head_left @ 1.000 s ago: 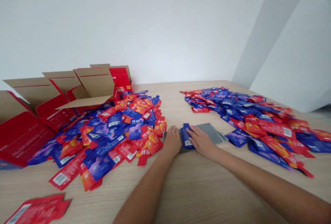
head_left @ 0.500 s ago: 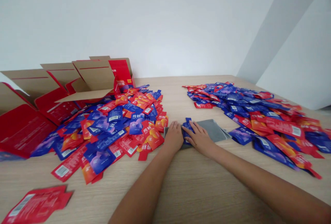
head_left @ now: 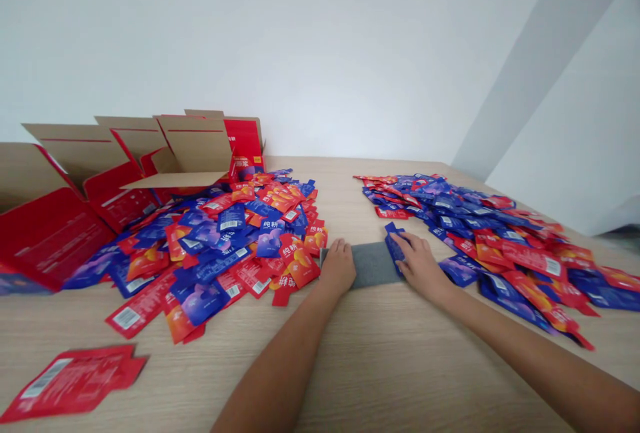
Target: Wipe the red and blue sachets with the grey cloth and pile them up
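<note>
A strip of grey cloth (head_left: pixel 371 265) lies flat on the table between my hands. My left hand (head_left: pixel 339 267) is closed over the cloth's left end, fingers together and pressed down. Over the right end, my right hand (head_left: pixel 424 266) grips a blue pouch (head_left: pixel 393 246), with its fingers on the pouch's face. The pouch's narrow spout end points away from me, and part of it is hidden under the fingers. Close by my left hand is a heap of red and blue pouches (head_left: pixel 270 236). Another pile of such pouches (head_left: pixel 465 209) spreads out past my right hand.
Several open red cardboard boxes (head_left: pixel 55 233) with raised brown flaps stand at the left, behind the left heap. One red pouch (head_left: pixel 75 379) lies apart at the front left of the wooden table (head_left: pixel 370 359). A white wall (head_left: pixel 320 53) rises behind the table.
My right hand has moved right with the blue pouch, from beside my left hand to the cloth's right end, baring the cloth's middle. My left hand stays at the left end.
</note>
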{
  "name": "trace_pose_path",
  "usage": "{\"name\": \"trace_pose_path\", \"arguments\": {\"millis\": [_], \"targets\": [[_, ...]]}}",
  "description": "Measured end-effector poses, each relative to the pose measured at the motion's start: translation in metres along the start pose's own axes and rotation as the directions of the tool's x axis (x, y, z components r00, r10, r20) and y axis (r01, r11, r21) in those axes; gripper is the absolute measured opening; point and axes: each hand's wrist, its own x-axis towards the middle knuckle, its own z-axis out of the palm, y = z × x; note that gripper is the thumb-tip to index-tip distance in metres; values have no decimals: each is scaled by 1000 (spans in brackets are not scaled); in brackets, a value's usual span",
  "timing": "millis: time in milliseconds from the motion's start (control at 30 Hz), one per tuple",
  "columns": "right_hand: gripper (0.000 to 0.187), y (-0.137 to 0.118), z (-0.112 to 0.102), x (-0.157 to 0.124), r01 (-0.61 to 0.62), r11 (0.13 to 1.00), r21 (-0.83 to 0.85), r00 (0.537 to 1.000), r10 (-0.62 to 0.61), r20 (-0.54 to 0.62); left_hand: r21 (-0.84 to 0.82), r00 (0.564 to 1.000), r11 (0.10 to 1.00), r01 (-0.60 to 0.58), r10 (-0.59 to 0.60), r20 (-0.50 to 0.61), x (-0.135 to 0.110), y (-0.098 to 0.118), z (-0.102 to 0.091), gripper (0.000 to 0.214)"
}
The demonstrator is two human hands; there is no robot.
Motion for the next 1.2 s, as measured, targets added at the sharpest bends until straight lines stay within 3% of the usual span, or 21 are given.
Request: {"name": "trace_pose_path", "arguments": {"millis": [133, 267, 433, 600, 767, 1033, 1100, 1200], "targets": [[51, -46, -16, 6, 135, 987, 83, 991, -133, -28, 4, 1000, 1000, 3, -3, -9, -2, 2, -3, 41], [44, -65, 2, 2, 217, 974, 61, 972, -222, 81, 19, 999, 999, -31, 31, -9, -2, 1, -2, 39], [44, -53, 41, -8, 268, 963, -16, 957, -264, 115, 24, 999, 999, -45, 46, -16, 0, -1, 2, 39], [46, -34, 52, 18, 206, 978, -12, 972, -203, 122, 31, 1000, 999, -28, 29, -12, 0, -1, 5, 43], [44, -24, 46, 33, 165, 986, -4, 980, -164, 109, 35, 999, 999, -26, 27, -22, -1, -2, 3, 43], [50, -42, 14, -16, 236, 959, 158, 966, -250, 69, 20, 999, 999, -33, 33, -9, -1, 0, -2, 41], [51, -34, 11, -18, 185, 953, 239, 982, -187, -11, 19, 1000, 999, -25, 25, -2, -2, 0, -3, 42], [51, -9, 14, -15, 4, 961, 277, 996, 20, -84, 32, 1000, 999, -29, 29, 4, -2, 0, -3, 41]]}}
